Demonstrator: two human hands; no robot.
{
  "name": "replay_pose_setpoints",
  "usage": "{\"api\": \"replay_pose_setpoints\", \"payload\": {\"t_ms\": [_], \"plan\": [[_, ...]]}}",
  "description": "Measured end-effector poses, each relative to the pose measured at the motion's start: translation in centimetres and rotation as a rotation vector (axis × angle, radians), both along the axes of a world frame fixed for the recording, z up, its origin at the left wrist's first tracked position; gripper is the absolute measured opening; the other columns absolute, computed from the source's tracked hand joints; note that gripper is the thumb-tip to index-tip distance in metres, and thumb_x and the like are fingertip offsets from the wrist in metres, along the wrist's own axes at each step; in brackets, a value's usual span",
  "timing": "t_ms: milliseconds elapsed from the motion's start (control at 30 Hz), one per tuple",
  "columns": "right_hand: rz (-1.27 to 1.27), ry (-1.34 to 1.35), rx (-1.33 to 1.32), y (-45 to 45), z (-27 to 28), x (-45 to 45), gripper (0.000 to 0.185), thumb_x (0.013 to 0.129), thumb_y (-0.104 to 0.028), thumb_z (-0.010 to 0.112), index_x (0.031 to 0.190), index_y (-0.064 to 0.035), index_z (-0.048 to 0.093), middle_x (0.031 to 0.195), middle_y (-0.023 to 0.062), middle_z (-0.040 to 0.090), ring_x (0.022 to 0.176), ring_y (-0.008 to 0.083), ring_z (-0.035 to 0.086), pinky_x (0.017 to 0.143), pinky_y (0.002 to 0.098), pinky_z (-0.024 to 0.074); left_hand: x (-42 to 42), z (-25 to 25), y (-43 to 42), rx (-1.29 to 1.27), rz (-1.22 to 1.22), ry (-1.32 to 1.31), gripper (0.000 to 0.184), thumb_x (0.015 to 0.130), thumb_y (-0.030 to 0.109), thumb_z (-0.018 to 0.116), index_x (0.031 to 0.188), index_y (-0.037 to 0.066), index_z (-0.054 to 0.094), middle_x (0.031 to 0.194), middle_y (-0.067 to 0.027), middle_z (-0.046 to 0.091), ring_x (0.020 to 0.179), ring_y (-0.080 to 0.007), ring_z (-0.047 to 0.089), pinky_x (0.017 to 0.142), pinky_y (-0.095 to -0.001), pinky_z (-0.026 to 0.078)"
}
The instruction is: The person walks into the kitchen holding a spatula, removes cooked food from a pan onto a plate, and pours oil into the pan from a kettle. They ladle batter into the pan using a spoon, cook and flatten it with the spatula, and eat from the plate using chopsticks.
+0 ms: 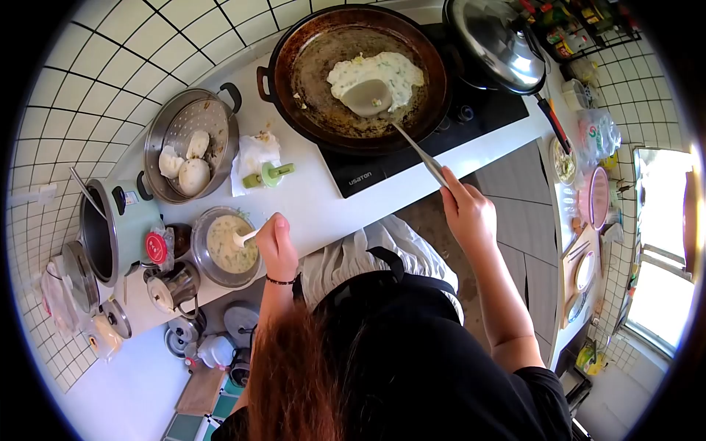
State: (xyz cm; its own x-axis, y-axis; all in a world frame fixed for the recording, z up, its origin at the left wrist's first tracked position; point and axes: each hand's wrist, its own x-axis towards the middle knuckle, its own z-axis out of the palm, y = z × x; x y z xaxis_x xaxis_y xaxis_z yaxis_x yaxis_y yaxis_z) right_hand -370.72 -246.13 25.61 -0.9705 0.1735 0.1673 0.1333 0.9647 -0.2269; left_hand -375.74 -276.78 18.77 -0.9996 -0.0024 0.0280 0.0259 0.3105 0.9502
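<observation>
My right hand [468,218] grips the handle of a metal spatula [423,151]. Its rounded head lies against a pale pancake [401,77] flecked with green, in a large dark frying pan [309,121]. My left hand [278,248], a dark bracelet on its wrist, is closed round the handle of a white spoon [246,237]. The spoon's other end dips into a clear bowl [202,264] of pale batter [226,244] with green bits. Beyond the bowl, a green-handled kitchen tool [268,175] rests on white paper [254,153].
A steamer pot [154,158] with white pieces of food stands at the left. Near it are a rice cooker [140,220] and a glass jug [176,287]. A lidded pan [493,44] sits right of the frying pan, on the black cooktop [353,173].
</observation>
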Motion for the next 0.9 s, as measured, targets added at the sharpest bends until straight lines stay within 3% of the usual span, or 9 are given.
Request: {"api": "replay_pose_setpoints", "payload": {"t_ms": [233, 500, 900], "plan": [[-0.054, 0.029, -0.033, 1.5, 2.7, 3.7, 0.031, 0.081, -0.014, 0.065, 0.112, -0.0116, 0.064, 0.057, 0.0054, 0.053, 0.046, 0.0199, 0.053, 0.046, 0.032, 0.0453, 0.1, -0.1, -0.3, 0.019, 0.016, 0.004, 0.035, 0.091, 0.02, 0.039, 0.062, 0.003, 0.031, 0.055, -0.0036, 0.027, 0.052, -0.0129, 0.025, 0.048, -0.0298, 0.022], [-0.107, 0.047, 0.024, 2.4, 1.1, 1.3, 0.029, 0.085, -0.017, 0.061, 0.114, -0.0127, 0.063, 0.064, 0.0076, 0.06, 0.049, 0.0213, 0.057, 0.049, 0.0318, 0.0482, 0.2, -0.3, -0.3, 0.014, 0.015, 0.014, 0.035, 0.091, 0.02, 0.039, 0.062, 0.003, 0.031, 0.055, -0.0043, 0.027, 0.051, -0.0136, 0.025, 0.048, -0.0306, 0.022], [-0.114, 0.018, -0.064, 1.3, 4.2, 2.3, 0.029, 0.083, -0.016, 0.062, 0.112, -0.0107, 0.064, 0.062, 0.0086, 0.06, 0.049, 0.021, 0.057, 0.05, 0.0319, 0.0486, 0.1, -0.6, 0.0, -0.014, 0.014, 0.029, 0.035, 0.09, 0.019, 0.039, 0.061, 0.002, 0.032, 0.053, -0.006, 0.028, 0.05, -0.0152, 0.026, 0.047, -0.0313, 0.022]]}}
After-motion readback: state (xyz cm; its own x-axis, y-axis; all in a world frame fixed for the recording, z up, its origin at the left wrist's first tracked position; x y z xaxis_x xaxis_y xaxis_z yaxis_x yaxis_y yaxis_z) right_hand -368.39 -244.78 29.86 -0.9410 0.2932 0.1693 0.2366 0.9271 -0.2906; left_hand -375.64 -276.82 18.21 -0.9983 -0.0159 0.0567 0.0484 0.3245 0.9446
